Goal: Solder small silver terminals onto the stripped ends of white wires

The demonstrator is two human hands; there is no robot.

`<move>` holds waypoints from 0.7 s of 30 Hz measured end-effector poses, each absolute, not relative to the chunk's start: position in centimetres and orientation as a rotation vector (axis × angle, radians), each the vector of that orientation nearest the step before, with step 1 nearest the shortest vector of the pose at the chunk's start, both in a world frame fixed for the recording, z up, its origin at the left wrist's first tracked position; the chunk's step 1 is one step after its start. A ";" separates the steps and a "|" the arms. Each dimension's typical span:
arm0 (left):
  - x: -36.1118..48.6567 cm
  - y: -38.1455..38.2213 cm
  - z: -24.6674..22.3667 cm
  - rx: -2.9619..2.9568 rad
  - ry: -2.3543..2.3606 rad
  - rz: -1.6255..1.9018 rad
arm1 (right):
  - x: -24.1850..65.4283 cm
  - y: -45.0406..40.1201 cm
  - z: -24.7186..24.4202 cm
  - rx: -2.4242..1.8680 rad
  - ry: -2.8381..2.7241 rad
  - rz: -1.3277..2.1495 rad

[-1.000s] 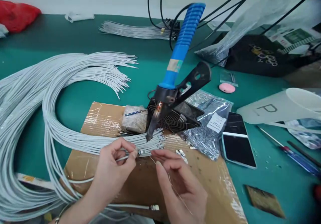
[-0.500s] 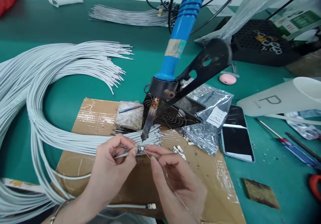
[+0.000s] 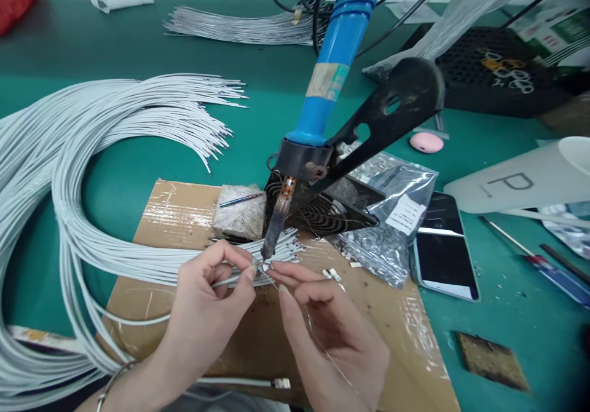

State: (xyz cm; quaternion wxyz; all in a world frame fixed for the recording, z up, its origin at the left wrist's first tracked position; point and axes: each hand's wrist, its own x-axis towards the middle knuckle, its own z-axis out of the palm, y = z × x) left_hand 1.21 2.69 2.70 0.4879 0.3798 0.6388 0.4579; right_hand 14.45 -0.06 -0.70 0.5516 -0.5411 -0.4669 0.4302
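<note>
My left hand pinches a white cable end between thumb and forefinger. A small metal connector shows at its fingertips, just under the dark tip of a soldering iron. The iron rests tip-down in a black stand. Thin solder wire runs through my right hand, held between thumb and fingers, its end reaching the connector. My right forefinger lies close beside the connector; whether it touches is too small to tell. Behind my left hand lies a bundle of white cables.
Cardboard lies under my hands on the green table. A finished-looking cable with a metal plug lies in front. Loose connectors, a plastic bag of parts, a phone, a screwdriver and a white cup are to the right.
The view has shifted slightly, with things on the right moving rightward in the picture. The connector is now nearer the iron's tip. Both hands keep their grip.
</note>
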 end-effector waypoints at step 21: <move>1.3 3.2 2.6 0.956 1.567 1.082 | 15.0 0.7 -0.5 -1.236 -1.166 1.020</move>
